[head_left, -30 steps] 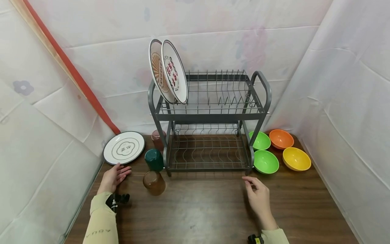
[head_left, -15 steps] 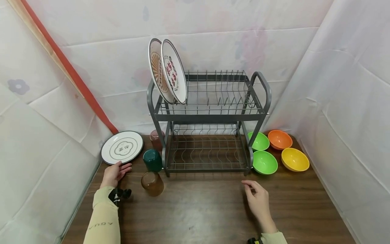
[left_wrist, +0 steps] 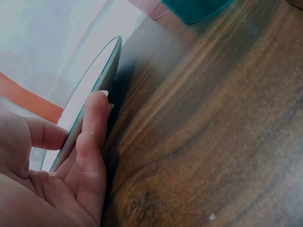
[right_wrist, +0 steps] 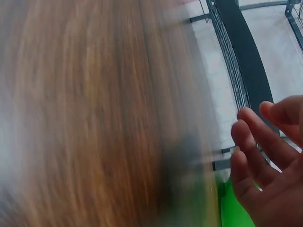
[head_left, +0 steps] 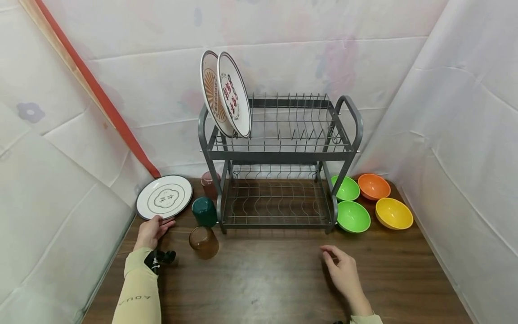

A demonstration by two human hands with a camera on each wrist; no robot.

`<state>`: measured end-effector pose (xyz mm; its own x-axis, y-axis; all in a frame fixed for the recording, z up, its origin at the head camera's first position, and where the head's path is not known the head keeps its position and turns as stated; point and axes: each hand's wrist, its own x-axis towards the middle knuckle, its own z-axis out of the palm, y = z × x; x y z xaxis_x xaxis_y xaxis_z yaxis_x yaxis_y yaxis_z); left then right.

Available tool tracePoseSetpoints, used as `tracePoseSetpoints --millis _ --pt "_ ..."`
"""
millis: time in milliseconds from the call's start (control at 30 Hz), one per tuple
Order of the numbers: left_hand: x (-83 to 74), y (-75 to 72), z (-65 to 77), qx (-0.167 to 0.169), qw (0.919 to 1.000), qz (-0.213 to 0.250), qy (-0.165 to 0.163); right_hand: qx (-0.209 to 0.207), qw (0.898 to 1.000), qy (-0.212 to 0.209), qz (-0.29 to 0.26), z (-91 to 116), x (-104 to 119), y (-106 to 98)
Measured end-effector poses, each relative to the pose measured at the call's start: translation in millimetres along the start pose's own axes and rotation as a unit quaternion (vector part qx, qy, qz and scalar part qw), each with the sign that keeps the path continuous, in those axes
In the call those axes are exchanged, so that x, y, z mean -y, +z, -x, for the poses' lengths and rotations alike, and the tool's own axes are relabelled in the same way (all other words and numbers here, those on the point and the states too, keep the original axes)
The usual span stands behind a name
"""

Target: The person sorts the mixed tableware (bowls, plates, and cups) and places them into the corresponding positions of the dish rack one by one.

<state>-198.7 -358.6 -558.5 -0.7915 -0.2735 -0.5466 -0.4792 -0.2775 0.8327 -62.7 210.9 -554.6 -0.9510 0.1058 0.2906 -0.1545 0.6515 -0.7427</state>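
Note:
At the back left of the table lies a white plate [head_left: 164,197] with a dark rim and a line-drawn pattern. My left hand [head_left: 149,231] pinches its near edge. In the left wrist view the thumb is on top of the plate [left_wrist: 90,90] and the fingers [left_wrist: 94,118] are beneath the rim. To the right, my right hand [head_left: 341,270] hovers over the table in front of the dish rack [head_left: 279,156], fingers loosely bent and holding nothing. Two patterned plates [head_left: 234,96] stand on edge at the rack's upper left.
Left of the rack are a pink cup [head_left: 209,184], a teal cup [head_left: 204,211] and a brown cup [head_left: 203,242]. On its right sit two green bowls [head_left: 354,217], an orange bowl [head_left: 374,186] and a yellow bowl [head_left: 394,213]. White cloth walls [head_left: 465,157] enclose the table.
My left hand has moved slightly onto the white plate's near edge and now pinches it. My right hand has drawn back a little towards the table's front.

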Motion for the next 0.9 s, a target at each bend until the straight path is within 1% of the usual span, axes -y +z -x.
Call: tracePoseSetpoints --millis 67,267,400,567,633,733,900 --pt "2.1 0.0 -0.1 -0.008 1.0000 0.003 0.004 0.022 1.000 0.001 -0.017 3.0 3.5 2.9" --pt "7.0 3.1 -1.5 -0.052 0.9980 0.020 0.030 0.078 0.995 -0.007 -0.056 10.9 22.5 17.6" --pt "7.3 5.4 0.1 -0.056 0.9973 0.009 0.046 0.113 0.990 -0.017 -0.079 14.2 30.2 27.8" --pt "8.5 4.6 3.8 -0.062 0.9966 -0.001 0.055 0.149 0.984 -0.028 -0.095 19.7 35.3 34.9" --pt "9.5 4.1 4.8 -0.060 0.9964 0.002 0.060 0.153 0.984 -0.027 -0.092 21.1 35.0 35.1" --pt "10.7 4.3 6.1 -0.056 0.9962 0.006 0.066 0.145 0.985 -0.019 -0.087 22.4 33.2 32.9" --pt "12.5 3.7 7.1 -0.066 0.9950 0.007 0.075 0.133 0.987 -0.010 -0.086 22.9 30.0 28.0"
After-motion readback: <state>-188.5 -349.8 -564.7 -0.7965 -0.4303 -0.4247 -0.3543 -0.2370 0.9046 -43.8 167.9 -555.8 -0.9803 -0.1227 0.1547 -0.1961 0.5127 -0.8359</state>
